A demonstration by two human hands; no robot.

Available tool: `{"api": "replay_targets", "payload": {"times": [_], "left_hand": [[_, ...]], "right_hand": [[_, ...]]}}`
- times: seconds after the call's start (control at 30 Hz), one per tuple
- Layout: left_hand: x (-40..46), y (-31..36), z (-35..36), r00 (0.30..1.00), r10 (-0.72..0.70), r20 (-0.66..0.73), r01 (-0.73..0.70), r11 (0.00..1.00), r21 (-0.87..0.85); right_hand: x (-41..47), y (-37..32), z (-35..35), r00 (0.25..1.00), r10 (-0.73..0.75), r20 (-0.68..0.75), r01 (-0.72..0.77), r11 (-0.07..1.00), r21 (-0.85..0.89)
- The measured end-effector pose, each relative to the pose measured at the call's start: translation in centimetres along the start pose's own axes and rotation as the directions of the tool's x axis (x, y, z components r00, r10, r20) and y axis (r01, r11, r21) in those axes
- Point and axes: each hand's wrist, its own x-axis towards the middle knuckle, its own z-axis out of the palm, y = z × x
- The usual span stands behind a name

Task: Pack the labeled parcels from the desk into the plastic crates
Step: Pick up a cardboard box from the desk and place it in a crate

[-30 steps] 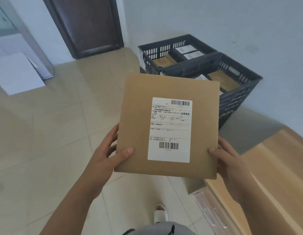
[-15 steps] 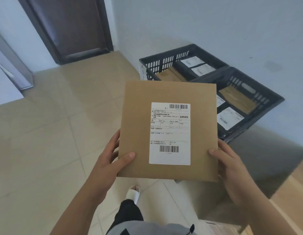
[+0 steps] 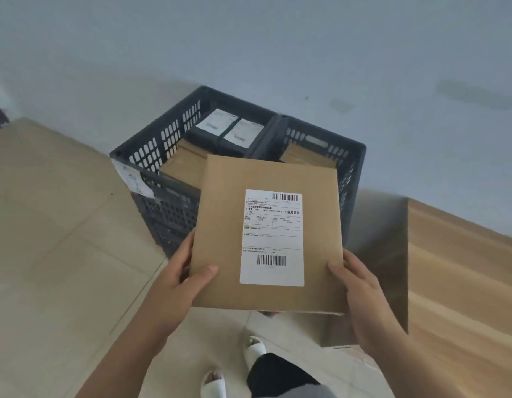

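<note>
I hold a flat brown cardboard parcel point(image 3: 220, 239) with a white shipping label point(image 3: 272, 237) in front of me, above the near side of two dark plastic crates. My left hand point(image 3: 177, 280) grips its lower left edge, thumb on top. My right hand point(image 3: 361, 282) grips its lower right edge. The left crate point(image 3: 163, 179) holds brown parcels and two dark parcels with white labels point(image 3: 229, 129). The right crate point(image 3: 349, 173) is mostly hidden behind the parcel; a brown parcel point(image 3: 300, 156) shows inside it.
The crates stand on a tiled floor point(image 3: 62, 239) against a pale wall point(image 3: 249, 53). A wooden desk point(image 3: 464, 282) is at the right, its corner close to my right hand. My feet in white slippers point(image 3: 252, 349) are below the parcel.
I have stepped closer to the crates and turned toward them. The parcel, still held in both hands, now hangs over the crates' near side. The door has left the view.
</note>
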Motion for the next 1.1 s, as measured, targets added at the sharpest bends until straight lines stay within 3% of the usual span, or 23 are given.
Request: {"api": "replay_targets", "payload": {"times": [0.1, 0.43, 0.73, 0.87, 1.1], "left_hand": [[4.2, 0.8, 1.9, 0.996, -0.041, 0.074, 0.040, 0.999, 0.021], [22.9, 5.8, 8.5, 0.978, -0.061, 0.199, 0.007, 0.964, 0.265], [40.7, 5.1, 14.9, 0.927, -0.258, 0.272, 0.148, 0.919, 0.367], [45.4, 4.2, 17.1, 0.910, -0.263, 0.322, 0.153, 0.932, 0.330], [47.6, 2.5, 18.2, 0.898, -0.270, 0.348, 0.168, 0.940, 0.296]], "right_hand": [[2.1, -0.8, -0.8, 0.994, 0.001, -0.114, 0.001, 1.000, 0.021], [16.1, -2.1, -1.0, 0.958, 0.027, -0.285, -0.005, 0.997, 0.078], [33.0, -3.4, -0.2, 0.931, 0.123, -0.344, -0.152, 0.987, -0.059], [37.3, -4.6, -1.3, 0.915, 0.100, -0.392, -0.156, 0.981, -0.113], [39.7, -3.9, -0.7, 0.925, -0.058, -0.375, -0.104, 0.911, -0.400]]}}
